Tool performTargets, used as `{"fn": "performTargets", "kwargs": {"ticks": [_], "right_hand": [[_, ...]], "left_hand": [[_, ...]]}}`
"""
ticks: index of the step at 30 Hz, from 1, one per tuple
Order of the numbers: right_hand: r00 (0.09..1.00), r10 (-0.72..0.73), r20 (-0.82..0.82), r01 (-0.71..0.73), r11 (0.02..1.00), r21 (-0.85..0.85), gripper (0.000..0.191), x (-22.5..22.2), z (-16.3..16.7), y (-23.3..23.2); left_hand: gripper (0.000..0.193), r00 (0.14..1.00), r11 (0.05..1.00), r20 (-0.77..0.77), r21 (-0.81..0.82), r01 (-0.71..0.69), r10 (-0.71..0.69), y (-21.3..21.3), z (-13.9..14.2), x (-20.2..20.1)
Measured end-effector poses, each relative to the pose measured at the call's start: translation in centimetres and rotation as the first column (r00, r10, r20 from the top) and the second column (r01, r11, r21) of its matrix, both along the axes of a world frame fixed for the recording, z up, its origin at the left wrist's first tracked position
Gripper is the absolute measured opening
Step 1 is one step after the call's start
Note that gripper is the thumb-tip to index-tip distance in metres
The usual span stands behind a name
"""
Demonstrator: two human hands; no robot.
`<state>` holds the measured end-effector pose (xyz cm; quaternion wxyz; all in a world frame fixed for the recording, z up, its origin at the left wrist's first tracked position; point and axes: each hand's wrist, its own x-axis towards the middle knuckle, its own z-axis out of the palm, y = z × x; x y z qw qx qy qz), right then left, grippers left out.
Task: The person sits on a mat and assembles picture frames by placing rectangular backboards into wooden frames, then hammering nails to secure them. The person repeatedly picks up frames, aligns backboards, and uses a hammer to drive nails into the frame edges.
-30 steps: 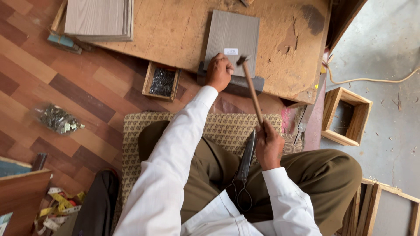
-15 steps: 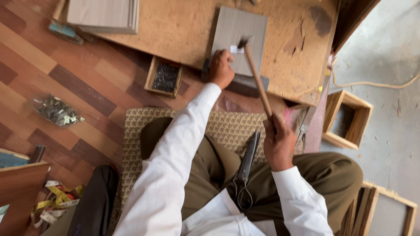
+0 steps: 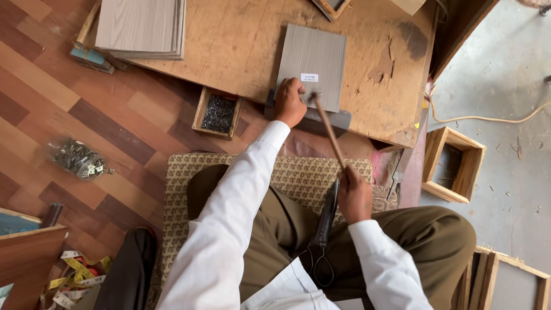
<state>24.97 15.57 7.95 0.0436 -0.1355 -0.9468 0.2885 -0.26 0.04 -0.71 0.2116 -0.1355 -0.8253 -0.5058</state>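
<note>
Under left grip (image 3: 290, 103), grey panel (image 3: 313, 63).

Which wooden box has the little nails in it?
The small wooden tray on the floor just left of the left hand. It is full of dark nails, while the bigger open wooden box on the right concrete floor looks empty.

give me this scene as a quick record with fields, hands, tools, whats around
left hand: left hand presses on the near edge of the grey square panel
right hand: right hand grips the wooden-handled hammer, head down at the panel edge
surface: worn low plywood board
beside panel: small wooden tray of dark nails
lap: black metal shears
floor: clear bag of metal bits, yellow tape measure, open wooden box frame
far corner: stack of grey panels
</note>
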Motion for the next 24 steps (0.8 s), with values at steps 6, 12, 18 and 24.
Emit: {"fn": "performTargets", "kwargs": {"ticks": [6,12,18,24], "right_hand": [[0.832,-0.018,-0.554,-0.017,0.998,-0.057,0.03,1.3,-1.7,0.4],[0.982,-0.128,-0.136,0.105,0.981,-0.165,0.03,0.4,-4.4,2.1],[0.945,-0.239,0.223,0.309,0.431,-0.848,0.029,0.1,-4.9,3.4],[0.937,-0.181,0.3,0.338,0.25,-0.907,0.03,-0.6,-4.9,2.6]], "left_hand": [[0.03,1.0,1.0,-0.025,0.008,0.008,-0.008,-0.1,0.1,0.1],[0.029,1.0,0.999,-0.002,-0.026,0.024,-0.024,-0.3,0.5,-0.2],[0.051,0.883,0.862,-0.202,-0.209,-0.463,0.425,-2.5,1.5,1.2],[0.033,0.889,0.957,0.386,0.047,-0.285,0.246,-4.2,2.9,2.2]]}}
